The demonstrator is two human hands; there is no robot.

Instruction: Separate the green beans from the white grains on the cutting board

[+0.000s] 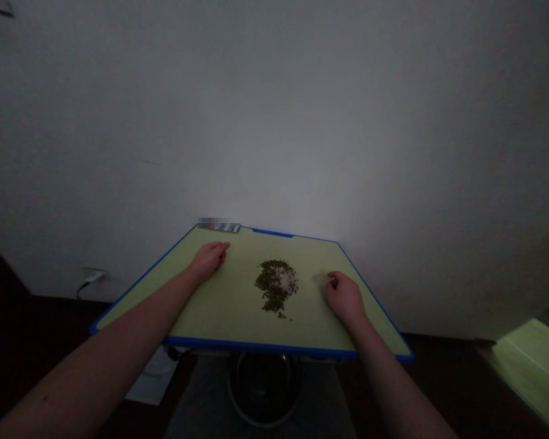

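A loose pile of small green-brown bits (274, 296) lies on the pale yellow-green tabletop (238, 317), with a patch of pale grains (284, 278) at its right side. To the left of the pile is my left hand (208, 260), index finger pointing forward and the other fingers curled in; nothing shows in it. My right hand (346, 297), right of the pile, pinches a small clear, thin-edged thing (322, 278). Blur and dim light hide what kind of thing it is. Neither hand touches the pile.
A flat phone-like object (219, 226), partly pixelated, lies at the table's far left corner. Blue edging (265, 349) rims the table, which stands near a grey wall (274, 122). Below the front edge, a dark round bowl (263, 390) sits at my lap. A plug (94, 278) is in the wall.
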